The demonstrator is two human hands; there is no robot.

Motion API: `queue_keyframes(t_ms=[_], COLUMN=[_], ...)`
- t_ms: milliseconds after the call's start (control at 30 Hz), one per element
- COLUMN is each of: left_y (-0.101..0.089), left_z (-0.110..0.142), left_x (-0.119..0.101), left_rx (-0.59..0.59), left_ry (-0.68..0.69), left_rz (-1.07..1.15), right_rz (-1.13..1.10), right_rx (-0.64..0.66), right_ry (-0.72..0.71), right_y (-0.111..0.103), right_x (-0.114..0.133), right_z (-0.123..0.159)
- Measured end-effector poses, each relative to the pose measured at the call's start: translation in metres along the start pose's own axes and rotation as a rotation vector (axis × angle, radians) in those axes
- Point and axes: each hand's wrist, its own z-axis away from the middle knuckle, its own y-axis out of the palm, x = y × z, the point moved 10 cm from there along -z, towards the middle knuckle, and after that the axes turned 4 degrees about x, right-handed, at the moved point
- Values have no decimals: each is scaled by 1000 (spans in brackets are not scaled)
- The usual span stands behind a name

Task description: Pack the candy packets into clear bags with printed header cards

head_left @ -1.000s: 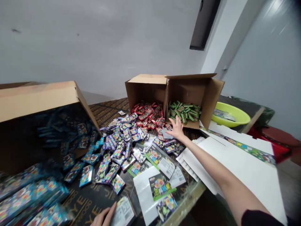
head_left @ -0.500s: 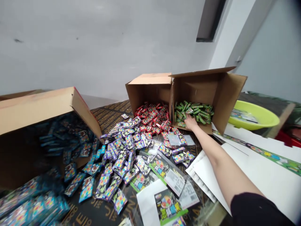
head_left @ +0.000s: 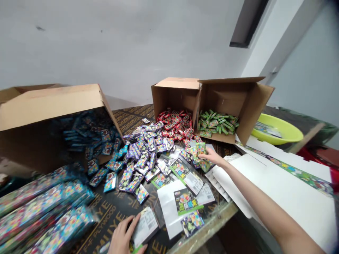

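My right hand [head_left: 212, 157] pinches green candy packets [head_left: 200, 150] above the right side of the purple packet pile [head_left: 143, 151]. At the front edge, my left hand [head_left: 124, 234] grips the left side of a stack of printed bags [head_left: 146, 225] with a white barcode panel on top. Its thumb is at the lower edge and its fingers rest over the side. Between the hands lie loose printed bags [head_left: 185, 201], a white sheet [head_left: 166, 211] and a single purple packet [head_left: 192, 223].
Open cartons hold red packets [head_left: 176, 123], green packets [head_left: 218, 121] and blue packets [head_left: 90, 134]. Long bundled packets [head_left: 53, 208] lie front left. White card sheets [head_left: 280, 187] cover the right, near a yellow-green basin [head_left: 287, 132]. The plywood table edge [head_left: 206, 229] runs along the front.
My right hand has drawn back from the green packets' carton toward me, now carrying green packets. My left hand has come into view at the bottom, on the bag stack. The view has shifted slightly.
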Motion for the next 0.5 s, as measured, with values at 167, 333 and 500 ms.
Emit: queue_keyframes(t_ms=[167, 333, 500], left_y=[-30, -45, -22], left_z=[-8, -38, -36], left_x=[-31, -72, -55], left_rx=[-23, -97, -179], left_ry=[-88, -315, -626], left_rz=[175, 994, 1624], right_rz=[98, 329, 366], right_rx=[37, -21, 69], right_ry=[-322, -476, -466], right_y=[54, 132, 180], right_x=[96, 195, 234], right_z=[36, 86, 120])
